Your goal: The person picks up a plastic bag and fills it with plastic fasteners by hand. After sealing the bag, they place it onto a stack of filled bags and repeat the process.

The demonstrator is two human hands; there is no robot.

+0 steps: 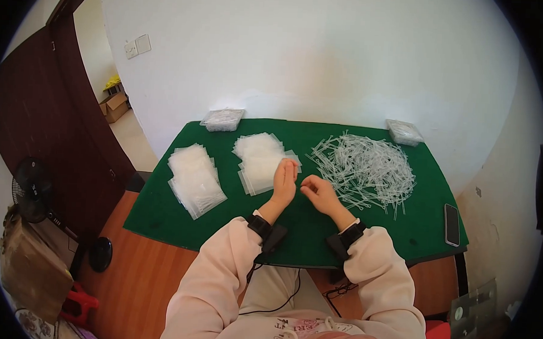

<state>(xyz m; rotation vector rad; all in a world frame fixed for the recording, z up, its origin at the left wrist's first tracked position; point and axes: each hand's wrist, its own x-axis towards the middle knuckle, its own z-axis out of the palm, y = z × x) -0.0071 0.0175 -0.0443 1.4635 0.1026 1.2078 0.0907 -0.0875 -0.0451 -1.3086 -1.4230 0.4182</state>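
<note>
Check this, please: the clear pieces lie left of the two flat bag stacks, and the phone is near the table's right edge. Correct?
No: in the head view, the clear pieces lie right of the two flat bag stacks. The phone is near the table's right edge.

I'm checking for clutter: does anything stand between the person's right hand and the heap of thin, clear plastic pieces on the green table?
Nothing visible does. The heap starts just beyond the right hand, toward its right; the left hand is on the other side, near translucent plastic bags.

Both hands (285, 181) (322, 196) near each other
</note>
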